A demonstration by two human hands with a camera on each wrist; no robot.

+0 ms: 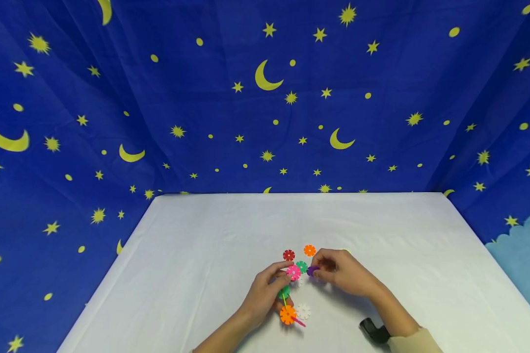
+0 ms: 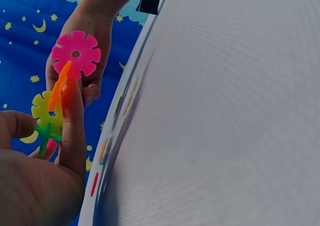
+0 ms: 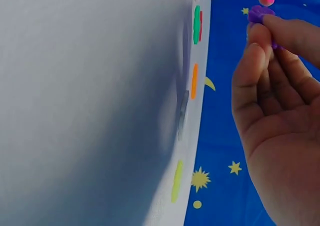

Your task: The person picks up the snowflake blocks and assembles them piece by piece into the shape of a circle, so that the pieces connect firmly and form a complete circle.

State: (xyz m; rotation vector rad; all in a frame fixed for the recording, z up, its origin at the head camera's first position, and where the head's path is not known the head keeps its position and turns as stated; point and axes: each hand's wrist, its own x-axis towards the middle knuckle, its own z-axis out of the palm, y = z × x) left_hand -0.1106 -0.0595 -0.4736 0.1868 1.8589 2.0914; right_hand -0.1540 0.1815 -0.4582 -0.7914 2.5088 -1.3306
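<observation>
My left hand (image 1: 261, 296) holds a chain of interlocked notched plastic discs. At its far end is a pink disc (image 1: 293, 272); a green disc (image 1: 284, 292) sits lower, and an orange disc (image 1: 287, 315) with a magenta disc (image 1: 298, 321) slotted in edge-on is nearest me. In the left wrist view a yellow disc (image 2: 44, 107) shows between thumb and fingers. Just right of the pink disc, my right hand (image 1: 348, 274) pinches a loose purple disc (image 1: 311, 270) between thumb and fingertips. In the right wrist view that purple disc (image 3: 258, 14) is close below a pink edge, slightly apart.
On the white table (image 1: 212, 235) lie a red disc (image 1: 289, 255), another orange disc (image 1: 309, 250), a teal-green disc (image 1: 302, 266) and a white disc (image 1: 304, 311). A yellow-green disc (image 3: 177, 181) lies beyond my right hand. A blue starry cloth (image 1: 229, 113) surrounds the table.
</observation>
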